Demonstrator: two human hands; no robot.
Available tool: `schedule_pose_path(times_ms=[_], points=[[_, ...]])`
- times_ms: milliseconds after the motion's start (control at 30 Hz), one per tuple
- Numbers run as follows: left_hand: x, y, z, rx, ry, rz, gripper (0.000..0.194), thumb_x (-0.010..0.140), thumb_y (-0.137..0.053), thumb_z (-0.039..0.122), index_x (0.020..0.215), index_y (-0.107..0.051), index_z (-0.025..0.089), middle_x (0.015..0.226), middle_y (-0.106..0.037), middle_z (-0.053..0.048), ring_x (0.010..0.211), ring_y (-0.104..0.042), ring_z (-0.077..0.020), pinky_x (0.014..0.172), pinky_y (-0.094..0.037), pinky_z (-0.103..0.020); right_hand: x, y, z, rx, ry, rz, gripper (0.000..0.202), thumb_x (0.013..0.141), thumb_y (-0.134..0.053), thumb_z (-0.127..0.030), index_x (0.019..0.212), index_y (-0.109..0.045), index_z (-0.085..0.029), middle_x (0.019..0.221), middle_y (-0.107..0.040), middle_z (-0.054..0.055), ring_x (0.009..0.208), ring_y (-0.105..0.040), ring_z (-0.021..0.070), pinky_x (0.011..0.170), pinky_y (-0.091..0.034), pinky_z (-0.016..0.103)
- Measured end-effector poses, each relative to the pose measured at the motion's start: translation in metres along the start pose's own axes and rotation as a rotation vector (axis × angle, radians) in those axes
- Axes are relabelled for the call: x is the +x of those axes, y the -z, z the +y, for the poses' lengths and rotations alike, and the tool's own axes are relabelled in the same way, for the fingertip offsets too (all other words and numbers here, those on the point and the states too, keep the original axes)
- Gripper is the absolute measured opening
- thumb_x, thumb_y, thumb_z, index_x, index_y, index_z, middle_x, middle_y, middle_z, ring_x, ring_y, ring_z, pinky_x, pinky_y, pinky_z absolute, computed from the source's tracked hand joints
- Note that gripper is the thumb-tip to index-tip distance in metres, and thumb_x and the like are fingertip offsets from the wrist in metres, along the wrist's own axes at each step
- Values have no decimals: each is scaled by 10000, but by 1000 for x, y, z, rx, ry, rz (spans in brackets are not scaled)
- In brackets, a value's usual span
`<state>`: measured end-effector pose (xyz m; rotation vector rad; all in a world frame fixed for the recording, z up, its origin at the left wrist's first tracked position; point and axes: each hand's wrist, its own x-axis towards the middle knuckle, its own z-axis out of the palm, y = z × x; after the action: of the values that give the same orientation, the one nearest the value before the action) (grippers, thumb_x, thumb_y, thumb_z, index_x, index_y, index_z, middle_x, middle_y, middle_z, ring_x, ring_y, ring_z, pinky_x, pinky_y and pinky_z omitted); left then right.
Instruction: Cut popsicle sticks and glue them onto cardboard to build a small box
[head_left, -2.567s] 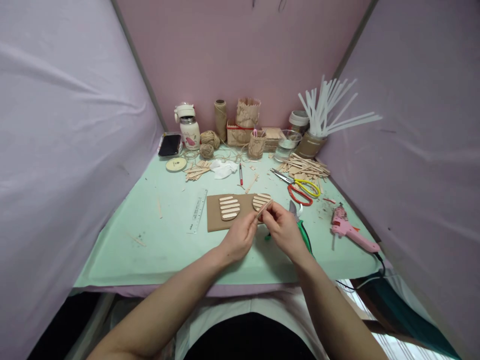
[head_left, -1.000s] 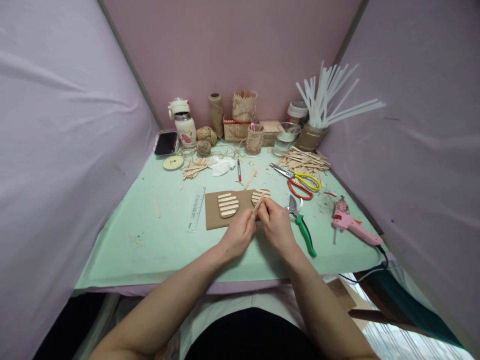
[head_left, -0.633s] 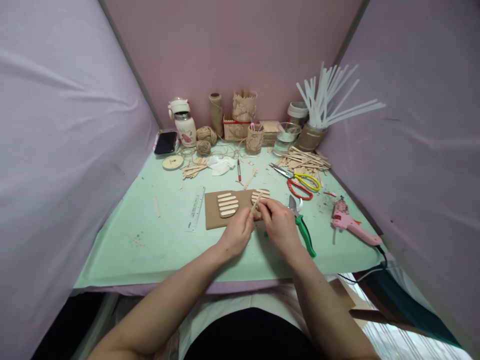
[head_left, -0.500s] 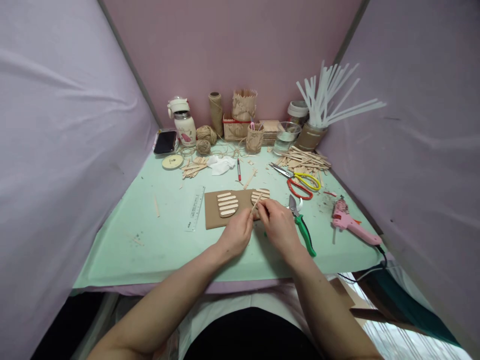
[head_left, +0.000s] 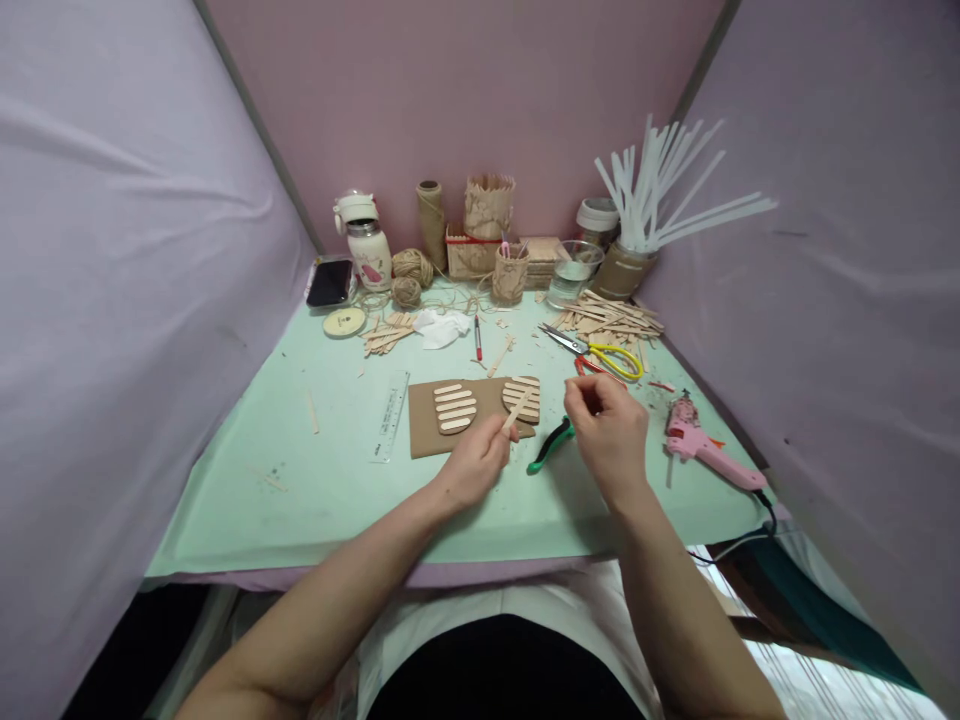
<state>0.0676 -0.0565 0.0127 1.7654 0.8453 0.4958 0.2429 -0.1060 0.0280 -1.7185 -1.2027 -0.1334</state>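
While the left hand (head_left: 474, 468) pinches a thin pale wooden craft stick (head_left: 514, 411) by its lower end, the stick slants up toward 1 o'clock, its tip over the near edge of the brown cardboard sheet (head_left: 424, 437). Stick: flat, narrow, light, unpainted wood. On the cardboard lie two oval clusters of glued stick pieces, the left cluster (head_left: 454, 408) and the right cluster (head_left: 523, 397), the latter just beyond the stick's tip. Right hand (head_left: 609, 436), at 3 o'clock from the stick, fingers curled inward; whether it grips anything I cannot tell. Green-handled pruning shears (head_left: 550, 446) lie partly under it. Pink glue gun (head_left: 701, 450) further toward 3 o'clock on the mint-green table cover (head_left: 315, 480).
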Motion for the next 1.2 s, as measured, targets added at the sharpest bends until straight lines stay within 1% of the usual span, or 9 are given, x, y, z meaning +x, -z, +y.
schedule_pose_path(times_ms=[100,200,300,433,500,567,667,900,1200], points=[[-2,-2,-1,-46,-11,-6,232,961,-334,328,899,-516,198,564,-428,61,538,-417,-131,561,-358,-246,-2,1,-2,84,30,-156,156,868,-560,-265,785,-673,-196,730,-699,18,618,-598,151,623,-463,276],[-3,-3,-3,32,-49,24,254,964,-344,319,936,-559,186,646,-550,20,615,-513,-150,622,-418,-263,-7,-3,-4,139,35,-236,181,877,-558,-264,878,-728,-201,858,-762,50,719,-678,181,693,-517,303],[-2,-4,-5,77,-147,28,295,963,-338,267,1037,-607,172,953,-693,-70,888,-628,-199,823,-480,-315,-8,-6,-4,169,48,-265,208,877,-556,-258,939,-752,-223,948,-779,61,846,-718,216,787,-544,344],[-1,-5,-4,83,-230,15,413,963,-353,252,1329,-529,176,1241,-653,-104,1172,-579,-233,1007,-439,-364,-9,-8,-2,172,48,-283,202,864,-578,-289,933,-760,-233,949,-783,62,839,-726,227,789,-556,361],[-1,-5,-3,60,-206,4,474,958,-381,267,1418,-460,183,1126,-696,-96,1036,-635,-223,930,-484,-349,-10,-10,-1,166,44,-298,197,858,-584,-300,915,-756,-223,913,-782,63,778,-722,216,746,-558,346],[-1,-4,-3,-4,-131,-28,503,969,-379,311,1451,-425,176,785,-698,-38,717,-637,-182,732,-515,-303,-11,-11,-1,144,57,-324,191,857,-579,-298,896,-746,-215,866,-777,60,727,-710,202,703,-549,328],[-1,-4,-4,-77,-71,-45,516,985,-358,373,1444,-434,151,493,-499,63,464,-476,-129,559,-437,-244,-15,-14,-2,85,101,-339,177,856,-558,-277,858,-721,-206,792,-754,50,687,-687,187,665,-524,303],[-1,-5,-9,-49,-90,-39,509,987,-357,376,1421,-472,136,489,-446,73,457,-436,-115,534,-390,-232,-28,-23,-6,23,88,-250,148,831,-529,-212,798,-671,-189,727,-717,46,632,-643,169,641,-493,280],[-2,-7,-11,-36,-104,-23,498,986,-352,353,1428,-464,155,486,-439,69,448,-436,-120,528,-393,-239,-36,-36,-12,89,-115,-101,133,781,-555,-228,792,-685,-203,686,-706,14,619,-642,168,642,-506,293]])
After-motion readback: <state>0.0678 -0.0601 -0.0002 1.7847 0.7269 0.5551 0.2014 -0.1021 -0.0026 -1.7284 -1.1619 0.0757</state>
